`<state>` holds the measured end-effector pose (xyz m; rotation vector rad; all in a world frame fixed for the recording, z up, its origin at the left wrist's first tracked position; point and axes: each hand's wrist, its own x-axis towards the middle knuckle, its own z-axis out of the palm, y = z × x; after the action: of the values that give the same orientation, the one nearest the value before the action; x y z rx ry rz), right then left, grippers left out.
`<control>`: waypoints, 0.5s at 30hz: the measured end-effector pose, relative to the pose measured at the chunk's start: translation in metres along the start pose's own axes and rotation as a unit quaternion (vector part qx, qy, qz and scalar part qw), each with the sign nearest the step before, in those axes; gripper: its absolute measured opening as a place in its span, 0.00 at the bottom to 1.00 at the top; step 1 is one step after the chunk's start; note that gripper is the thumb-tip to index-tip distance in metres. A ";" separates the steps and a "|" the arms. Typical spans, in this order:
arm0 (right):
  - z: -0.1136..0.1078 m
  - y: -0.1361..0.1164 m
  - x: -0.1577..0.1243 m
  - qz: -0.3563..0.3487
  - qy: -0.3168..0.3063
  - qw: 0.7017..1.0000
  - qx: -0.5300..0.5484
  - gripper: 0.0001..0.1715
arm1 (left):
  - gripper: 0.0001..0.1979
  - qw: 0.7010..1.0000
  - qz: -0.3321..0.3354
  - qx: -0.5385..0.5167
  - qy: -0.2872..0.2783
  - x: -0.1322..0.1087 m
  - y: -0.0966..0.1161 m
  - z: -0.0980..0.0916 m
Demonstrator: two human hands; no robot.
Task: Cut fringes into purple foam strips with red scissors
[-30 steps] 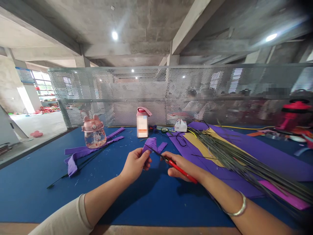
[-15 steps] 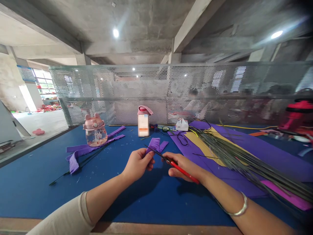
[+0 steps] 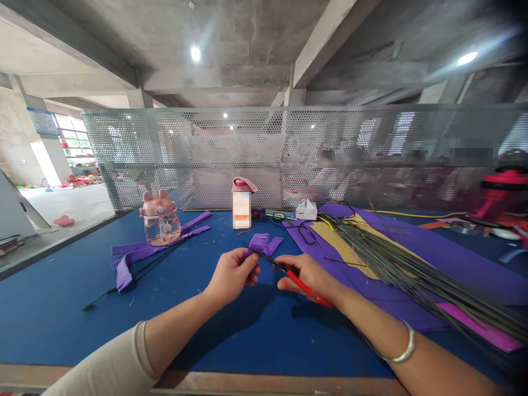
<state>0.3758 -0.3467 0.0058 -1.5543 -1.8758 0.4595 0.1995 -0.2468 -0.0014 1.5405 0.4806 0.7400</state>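
Note:
My left hand (image 3: 238,272) pinches a purple paper strip (image 3: 259,242) with slits along one edge. The strip's lower part is hidden behind my fingers. In my right hand (image 3: 309,275) are scissors (image 3: 306,287) with red handles and dark, slim blades. Those blades lie across the strip, close to my left fingertips. A second slit purple strip (image 3: 124,275) rests on the blue table at the left, beside a thin dark green stem (image 3: 144,269).
A pink-lidded clear bottle (image 3: 161,223) and a taller pink-topped bottle (image 3: 242,209) stand on the table. At right, many dark green stems (image 3: 396,258) lie over purple sheets (image 3: 457,247). A perforated metal screen (image 3: 185,148) closes the back; blurred people sit behind it.
My right hand and the scissors have shifted slightly left, toward the strip. My left hand keeps its hold on the strip, almost still.

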 end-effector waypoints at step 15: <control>-0.005 -0.005 -0.001 0.026 0.036 0.999 -0.016 0.17 | 0.18 0.998 -0.027 0.040 -0.042 0.000 0.002 -0.003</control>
<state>0.3751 -0.3497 0.0122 -1.6225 -1.7998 0.3940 0.1968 -0.2448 0.0008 1.6196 0.4923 0.6195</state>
